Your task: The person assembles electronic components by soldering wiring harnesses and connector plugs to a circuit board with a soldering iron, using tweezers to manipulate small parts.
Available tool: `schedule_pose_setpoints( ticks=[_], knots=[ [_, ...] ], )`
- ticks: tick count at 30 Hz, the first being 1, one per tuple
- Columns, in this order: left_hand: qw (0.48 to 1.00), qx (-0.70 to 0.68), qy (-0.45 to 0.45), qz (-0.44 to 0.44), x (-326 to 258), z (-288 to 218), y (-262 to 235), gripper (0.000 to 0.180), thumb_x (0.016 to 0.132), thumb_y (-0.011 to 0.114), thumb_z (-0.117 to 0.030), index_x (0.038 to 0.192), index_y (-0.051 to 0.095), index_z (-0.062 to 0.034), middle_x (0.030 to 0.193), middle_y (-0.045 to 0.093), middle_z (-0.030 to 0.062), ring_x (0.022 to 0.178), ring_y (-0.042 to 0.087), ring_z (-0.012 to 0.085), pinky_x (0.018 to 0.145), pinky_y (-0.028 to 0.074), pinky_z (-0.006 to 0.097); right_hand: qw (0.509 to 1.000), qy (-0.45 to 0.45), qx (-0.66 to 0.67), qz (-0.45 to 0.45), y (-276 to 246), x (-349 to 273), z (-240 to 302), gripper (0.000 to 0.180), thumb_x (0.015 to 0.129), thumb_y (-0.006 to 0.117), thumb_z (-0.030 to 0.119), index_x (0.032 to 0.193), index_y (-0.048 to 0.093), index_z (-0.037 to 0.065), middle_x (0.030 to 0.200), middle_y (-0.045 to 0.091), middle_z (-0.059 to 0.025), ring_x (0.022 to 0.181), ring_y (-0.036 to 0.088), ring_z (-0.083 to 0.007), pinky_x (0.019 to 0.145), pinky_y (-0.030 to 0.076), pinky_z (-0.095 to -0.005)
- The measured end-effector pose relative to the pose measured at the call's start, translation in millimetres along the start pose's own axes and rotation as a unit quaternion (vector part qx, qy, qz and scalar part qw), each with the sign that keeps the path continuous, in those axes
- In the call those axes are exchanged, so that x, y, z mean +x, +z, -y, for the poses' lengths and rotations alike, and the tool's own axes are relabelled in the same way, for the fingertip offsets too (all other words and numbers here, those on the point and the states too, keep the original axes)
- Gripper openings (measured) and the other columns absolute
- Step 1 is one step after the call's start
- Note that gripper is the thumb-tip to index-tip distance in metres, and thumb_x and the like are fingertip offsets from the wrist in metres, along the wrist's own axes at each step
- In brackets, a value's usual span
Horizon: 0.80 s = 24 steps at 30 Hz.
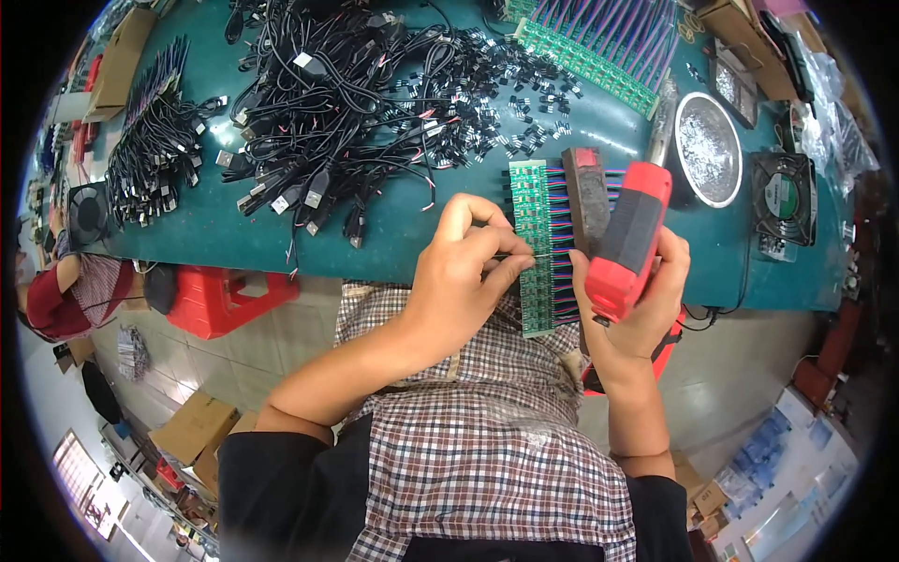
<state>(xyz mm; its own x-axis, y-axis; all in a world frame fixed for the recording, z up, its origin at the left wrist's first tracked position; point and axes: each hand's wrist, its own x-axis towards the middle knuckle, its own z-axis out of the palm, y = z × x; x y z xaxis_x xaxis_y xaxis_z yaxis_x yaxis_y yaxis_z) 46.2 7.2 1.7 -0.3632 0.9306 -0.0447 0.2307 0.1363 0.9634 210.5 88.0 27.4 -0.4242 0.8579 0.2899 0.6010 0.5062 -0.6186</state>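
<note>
A long green circuit board panel [530, 192] lies at the table's front edge, with rows of coloured wires [562, 272] running off its right side. A dark bar [588, 201] with a reddish end rests across those wires. My left hand [459, 272] is closed in a pinch at the board's middle; what its fingertips hold is too small to make out. In my right hand [660, 290] is a red and black soldering gun [632, 225], its metal barrel pointing away from me. My right thumb lies beside the wires.
Black USB cables [318, 84] are heaped at the back, beside scattered small black parts with metal leads [496, 94]. More wired boards [590, 66] lie behind. Right of the gun stand a bowl of silvery bits [709, 150] and a fan [785, 199]. Another person [56, 290] sits left near a red stool [220, 300].
</note>
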Motion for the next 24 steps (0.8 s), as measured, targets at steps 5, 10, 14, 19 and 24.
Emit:
schedule_pose_setpoints(
  ticks=[5,10,14,19,24],
  knots=[
    [0.998,0.055,0.027,-0.004,-6.3,5.5,1.6,0.013,0.081,0.077,0.0,0.088,0.066,-0.0007,0.103,0.052,0.0091,0.079,0.067,0.0207,0.064,0.054,0.033,0.999,-0.018,-0.021,-0.026,7.3,-2.5,-3.7,0.069,0.071,0.09,0.008,0.124,0.047,0.0,0.109,0.055,-0.0119,0.098,0.06,-0.0247,0.085,0.051,-0.0352],
    [0.995,0.081,0.055,-0.019,-3.8,6.0,-0.2,0.012,0.081,0.077,-0.001,0.087,0.067,-0.0013,0.105,0.054,0.0096,0.076,0.065,0.0223,0.064,0.053,0.033,1.0,-0.008,-0.03,-0.008,5.7,-1.1,-8.2,0.067,0.073,0.089,0.007,0.125,0.048,0.001,0.11,0.056,-0.0107,0.095,0.063,-0.0217,0.081,0.052,-0.0335],
    [0.988,0.109,0.09,-0.065,8.8,-19.7,-18.7,0.012,0.082,0.078,-0.005,0.089,0.068,-0.0034,0.103,0.059,0.0093,0.072,0.064,0.0203,0.062,0.051,0.032,0.985,0.09,0.142,-0.024,-9.3,-10.5,-10.8,0.06,0.085,0.074,-0.007,0.134,0.041,-0.002,0.114,0.059,-0.0105,0.089,0.066,-0.0163,0.079,0.055,-0.0283],
    [0.996,0.08,0.037,0.019,11.5,-36.0,-28.0,0.011,0.087,0.075,-0.007,0.093,0.066,-0.0038,0.086,0.062,0.0064,0.061,0.062,0.0141,0.053,0.047,0.028,0.925,0.148,0.29,0.196,-44.6,0.2,22.7,0.053,0.094,0.054,-0.012,0.141,0.032,-0.003,0.12,0.063,-0.0197,0.108,0.068,-0.0242,0.089,0.057,-0.0322],
    [0.994,0.093,0.052,0.005,13.4,-42.1,-25.5,0.009,0.087,0.074,-0.007,0.091,0.066,-0.0043,0.081,0.062,0.0048,0.062,0.062,0.0134,0.052,0.045,0.028,0.906,0.154,0.375,0.125,-31.0,0.1,23.2,0.042,0.091,0.06,-0.01,0.131,0.047,-0.004,0.128,0.062,-0.0167,0.098,0.07,-0.0186,0.083,0.057,-0.0262]
  ],
)
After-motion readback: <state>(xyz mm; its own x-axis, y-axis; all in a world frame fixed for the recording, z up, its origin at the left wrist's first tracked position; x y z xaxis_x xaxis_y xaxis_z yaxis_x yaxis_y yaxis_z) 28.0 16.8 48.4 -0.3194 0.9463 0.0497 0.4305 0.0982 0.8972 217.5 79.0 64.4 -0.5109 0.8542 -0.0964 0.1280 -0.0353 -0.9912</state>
